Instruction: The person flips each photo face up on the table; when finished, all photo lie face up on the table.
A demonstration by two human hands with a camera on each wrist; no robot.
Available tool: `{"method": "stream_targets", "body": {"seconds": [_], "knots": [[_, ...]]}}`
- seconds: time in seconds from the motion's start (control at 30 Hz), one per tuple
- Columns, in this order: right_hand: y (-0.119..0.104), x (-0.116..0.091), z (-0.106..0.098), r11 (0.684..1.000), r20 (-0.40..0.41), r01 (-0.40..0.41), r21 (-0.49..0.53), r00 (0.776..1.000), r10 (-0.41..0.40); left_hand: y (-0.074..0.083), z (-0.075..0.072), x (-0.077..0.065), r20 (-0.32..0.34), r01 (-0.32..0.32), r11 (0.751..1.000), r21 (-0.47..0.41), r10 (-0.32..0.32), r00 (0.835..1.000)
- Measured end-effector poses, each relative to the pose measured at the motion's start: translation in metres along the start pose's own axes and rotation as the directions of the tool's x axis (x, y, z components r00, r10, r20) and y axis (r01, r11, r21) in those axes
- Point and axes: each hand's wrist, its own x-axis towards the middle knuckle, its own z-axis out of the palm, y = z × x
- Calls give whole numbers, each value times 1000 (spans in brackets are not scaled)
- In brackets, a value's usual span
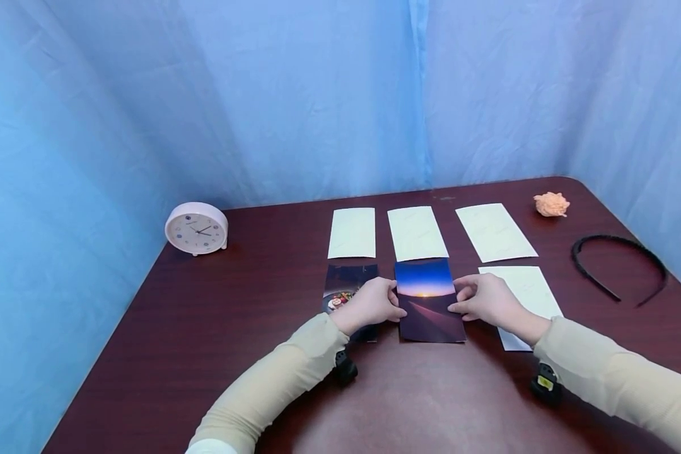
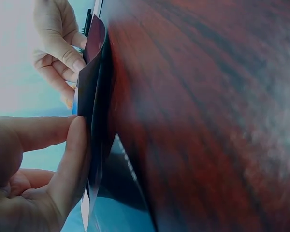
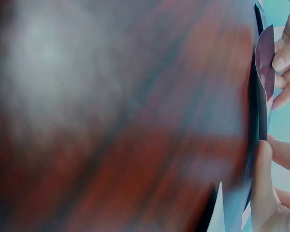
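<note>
A photo print (image 1: 428, 309) of a sunset over a dark road lies between both hands in the head view, face up. My left hand (image 1: 371, 301) pinches its left edge between thumb and fingers. At the opposite edge, my right hand (image 1: 482, 299) holds it the same way. Both wrist views show the print (image 2: 89, 92) slightly bowed, close over the tabletop. Partly hidden under the left hand and forearm is a second photo print (image 1: 340, 277) with a plate of food on a dark ground. A white card (image 1: 524, 290) lies beneath the right hand and wrist.
Behind the prints, a row holds a left white card (image 1: 352, 233), a middle one (image 1: 417, 233) and a right one (image 1: 496, 232). A round clock (image 1: 197, 229) stands at the table's left edge. On the right are a peach-coloured flower-like puff (image 1: 551, 204) and a black headband (image 1: 587, 268).
</note>
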Motion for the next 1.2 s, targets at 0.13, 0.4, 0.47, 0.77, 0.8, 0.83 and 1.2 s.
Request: {"method": "stream_targets", "body": {"seconds": [0.13,0.4,0.47,0.77,0.8,0.83,1.2], "knots": [[3,2,-1,1000,15,-14,-5,1000,14,-1,2,1,14,7,1000,8,-8,1000],[1,3,-2,998,26,-32,-46,999,33,-1,3,1,41,0,999,37,-2,999],[0,3,-2,997,29,-31,-66,999,33,-1,3,1,46,-1,999,39,-1,999],[-3,3,-3,995,33,-11,-100,999,14,0,2,1,54,20,1000,3,-20,998],[-2,3,-2,995,30,-14,-102,999,17,0,2,1,51,21,1000,1,-21,998],[-2,3,-2,994,30,-11,-105,999,14,-1,2,1,46,20,1000,4,-21,999],[0,3,0,991,17,8,-134,1000,-6,-2,0,-3,19,11,1000,-12,-10,1000]]}}
